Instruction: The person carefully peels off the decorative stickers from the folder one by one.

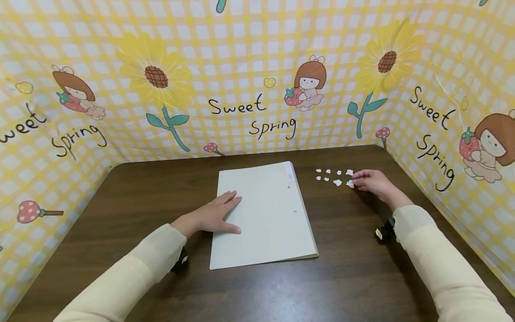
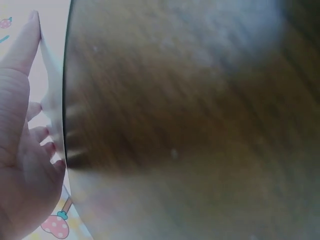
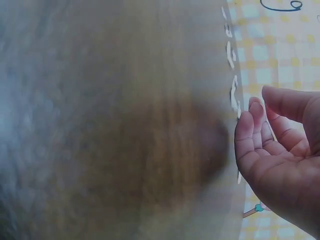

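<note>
My left hand (image 1: 215,214) rests with fingers spread on the left side of a cream-white paper folder (image 1: 265,223). Two punched holes and a small label show along the folder's right side. To the right of it, several small white paper cut-outs (image 1: 337,182) lie on the table in two rows. My right hand (image 1: 374,182) is at the right end of these rows, fingertips right at the last pieces. From the right wrist view, its fingers (image 3: 245,132) are bent loosely, with a gap to the thumb and nothing seen between them.
The dark brown wooden table (image 1: 161,281) carries the folder and the cut-outs. A yellow checked cloth (image 1: 241,58) printed with flowers and figures hangs behind and along both sides. A small black device (image 1: 386,230) is strapped under the right wrist.
</note>
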A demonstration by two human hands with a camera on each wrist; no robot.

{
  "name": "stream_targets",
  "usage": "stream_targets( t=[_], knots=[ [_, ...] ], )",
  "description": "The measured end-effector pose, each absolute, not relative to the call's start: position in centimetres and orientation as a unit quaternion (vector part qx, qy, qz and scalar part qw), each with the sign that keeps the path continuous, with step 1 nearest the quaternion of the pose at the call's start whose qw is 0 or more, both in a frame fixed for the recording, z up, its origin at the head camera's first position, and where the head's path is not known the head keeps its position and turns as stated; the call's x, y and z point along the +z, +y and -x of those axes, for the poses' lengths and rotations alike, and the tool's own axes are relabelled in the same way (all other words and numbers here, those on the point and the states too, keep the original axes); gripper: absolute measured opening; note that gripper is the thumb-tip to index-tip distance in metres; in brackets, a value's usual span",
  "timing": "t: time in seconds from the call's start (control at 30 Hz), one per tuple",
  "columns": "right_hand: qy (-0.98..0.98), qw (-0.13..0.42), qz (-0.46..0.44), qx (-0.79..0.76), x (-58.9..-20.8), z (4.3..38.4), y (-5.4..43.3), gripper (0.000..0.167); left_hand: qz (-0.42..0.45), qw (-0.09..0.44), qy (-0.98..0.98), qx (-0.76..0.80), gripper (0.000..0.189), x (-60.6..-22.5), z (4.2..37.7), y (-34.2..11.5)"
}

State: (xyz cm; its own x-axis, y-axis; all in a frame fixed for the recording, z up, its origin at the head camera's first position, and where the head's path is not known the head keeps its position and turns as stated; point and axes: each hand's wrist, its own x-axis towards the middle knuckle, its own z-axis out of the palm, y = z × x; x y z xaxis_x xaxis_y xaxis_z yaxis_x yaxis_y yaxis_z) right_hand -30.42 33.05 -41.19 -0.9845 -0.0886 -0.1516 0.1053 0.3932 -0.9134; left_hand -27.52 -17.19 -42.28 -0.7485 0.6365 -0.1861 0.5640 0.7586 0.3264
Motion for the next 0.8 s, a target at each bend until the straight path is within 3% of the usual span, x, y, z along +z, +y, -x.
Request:
stream_targets(
  t=[0.5,0.8],
  knots=[
    [0.821,0.096,0.031,-0.562,-39.3,30.1,30.5,0.040,-0.341,0.108,0.918,0.170,0.097,-41.7,27.6,-17.7],
    [0.853,0.053,0.071,-0.515,-37.6,29.2,27.5,0.042,-0.337,0.079,0.923,0.170,0.091,-40.4,28.2,-18.4]
  ],
)
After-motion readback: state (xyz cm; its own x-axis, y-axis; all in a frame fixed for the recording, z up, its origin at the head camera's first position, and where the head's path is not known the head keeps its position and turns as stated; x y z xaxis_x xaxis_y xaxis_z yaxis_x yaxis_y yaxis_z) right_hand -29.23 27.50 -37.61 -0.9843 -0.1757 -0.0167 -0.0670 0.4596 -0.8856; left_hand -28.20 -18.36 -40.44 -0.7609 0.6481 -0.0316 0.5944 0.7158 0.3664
